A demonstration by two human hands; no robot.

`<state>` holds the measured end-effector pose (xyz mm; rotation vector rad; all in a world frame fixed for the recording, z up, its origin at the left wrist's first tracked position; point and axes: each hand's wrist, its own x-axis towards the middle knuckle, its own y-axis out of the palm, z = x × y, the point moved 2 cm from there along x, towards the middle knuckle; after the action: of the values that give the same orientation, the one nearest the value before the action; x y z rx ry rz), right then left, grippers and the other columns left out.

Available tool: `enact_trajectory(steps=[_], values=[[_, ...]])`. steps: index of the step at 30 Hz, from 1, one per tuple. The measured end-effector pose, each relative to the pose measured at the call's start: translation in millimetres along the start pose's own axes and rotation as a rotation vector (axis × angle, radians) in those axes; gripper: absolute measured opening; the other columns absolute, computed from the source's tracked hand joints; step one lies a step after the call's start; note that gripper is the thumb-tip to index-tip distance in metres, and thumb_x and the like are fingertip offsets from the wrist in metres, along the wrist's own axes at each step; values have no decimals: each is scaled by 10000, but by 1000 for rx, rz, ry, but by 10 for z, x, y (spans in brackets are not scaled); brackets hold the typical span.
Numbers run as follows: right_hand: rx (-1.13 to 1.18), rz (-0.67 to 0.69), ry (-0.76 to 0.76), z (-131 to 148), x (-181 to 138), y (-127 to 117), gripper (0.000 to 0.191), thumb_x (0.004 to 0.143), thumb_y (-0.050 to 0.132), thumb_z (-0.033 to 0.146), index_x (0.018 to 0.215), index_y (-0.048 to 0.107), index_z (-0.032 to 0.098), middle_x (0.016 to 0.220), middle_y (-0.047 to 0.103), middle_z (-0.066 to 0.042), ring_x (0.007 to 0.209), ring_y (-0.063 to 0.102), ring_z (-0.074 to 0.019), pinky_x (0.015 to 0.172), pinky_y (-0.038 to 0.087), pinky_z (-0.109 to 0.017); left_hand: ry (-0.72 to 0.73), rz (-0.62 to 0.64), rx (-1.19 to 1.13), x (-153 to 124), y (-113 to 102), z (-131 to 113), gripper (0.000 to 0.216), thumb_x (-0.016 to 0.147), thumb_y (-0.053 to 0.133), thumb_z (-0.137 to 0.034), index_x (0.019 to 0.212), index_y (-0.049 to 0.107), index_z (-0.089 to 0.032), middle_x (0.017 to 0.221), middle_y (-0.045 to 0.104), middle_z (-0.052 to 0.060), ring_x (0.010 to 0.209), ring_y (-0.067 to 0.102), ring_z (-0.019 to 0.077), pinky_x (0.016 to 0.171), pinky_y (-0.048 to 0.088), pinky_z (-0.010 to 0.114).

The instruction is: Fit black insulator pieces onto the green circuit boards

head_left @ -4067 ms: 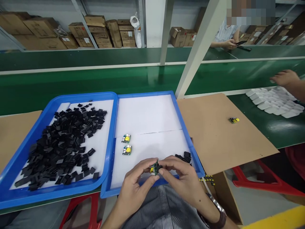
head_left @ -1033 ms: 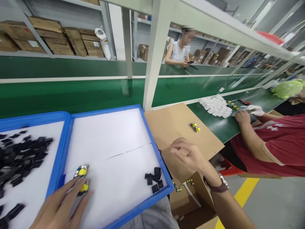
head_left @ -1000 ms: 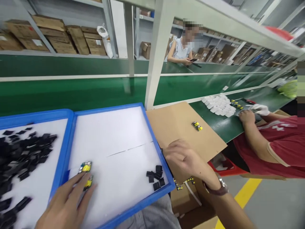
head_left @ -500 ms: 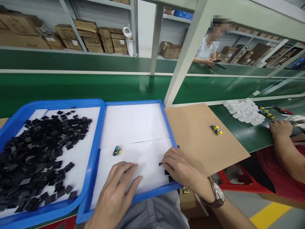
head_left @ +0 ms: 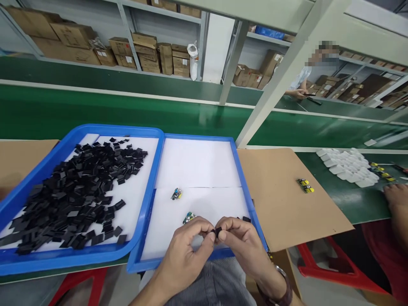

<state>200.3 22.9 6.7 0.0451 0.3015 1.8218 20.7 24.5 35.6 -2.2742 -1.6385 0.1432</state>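
The black piece [head_left: 218,232] we pinch looks like smooth, matt plastic, and so does the heap of black pieces [head_left: 79,187]. We see glossy blue plastic in the left tray [head_left: 63,260] and the right tray [head_left: 197,137], each lined with a matt white sheet [head_left: 197,163]. The cardboard [head_left: 287,212] is brown and dull. The green belt [head_left: 127,112] is smooth and shiny enough to mirror the posts. Our striped shirt [head_left: 219,284] is woven cloth.
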Motion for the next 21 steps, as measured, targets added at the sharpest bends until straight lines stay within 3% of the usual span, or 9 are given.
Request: enact_trajectory(steps=[3,6,9,14,18,21], values=[[-223,-83,-144,9,-40,-2,26,951,707,225,970,721,238,906,694,-40,863,668,-209,808,572,-351,4,47,123,-20,-44,21,173,1057,491,-197,949,624,-224,890,659,10,833,636,167,774,521,306],[-538,-77,-392,68,-97,20,321,958,659,121,1221,707,297,1039,708,-62,977,676,-233,878,569,-382,78,69,338,-67,-41,72,193,1071,426,-150,1052,605,-220,981,656,44,912,638,211,820,519,375],[-623,19,-475,93,-126,52,352,969,641,96,1232,720,317,1012,717,-64,928,693,-237,809,590,-383,126,122,502,-137,4,116,247,1056,372,-76,1076,576,-214,989,630,56,910,620,237,800,513,415],[-507,-48,-362,51,-135,23,170,938,690,126,1023,731,267,922,727,-39,855,700,-205,780,595,-340,75,200,493,-181,-6,48,265,1040,380,-49,1101,558,-235,1015,608,38,949,617,232,827,517,416],[-174,-175,-169,-45,-129,-44,51,889,770,204,901,733,237,872,730,-29,775,721,-176,716,624,-291,82,80,321,-132,-136,-29,189,1080,447,-158,1142,593,-260,1072,633,31,1002,645,193,888,538,348],[51,-234,-37,-108,-113,-66,182,849,835,243,1017,767,250,873,736,-10,695,742,-152,676,641,-272,66,4,315,-116,-174,-19,243,1045,579,-220,1272,605,-302,1201,646,35,1051,669,185,921,561,315]])
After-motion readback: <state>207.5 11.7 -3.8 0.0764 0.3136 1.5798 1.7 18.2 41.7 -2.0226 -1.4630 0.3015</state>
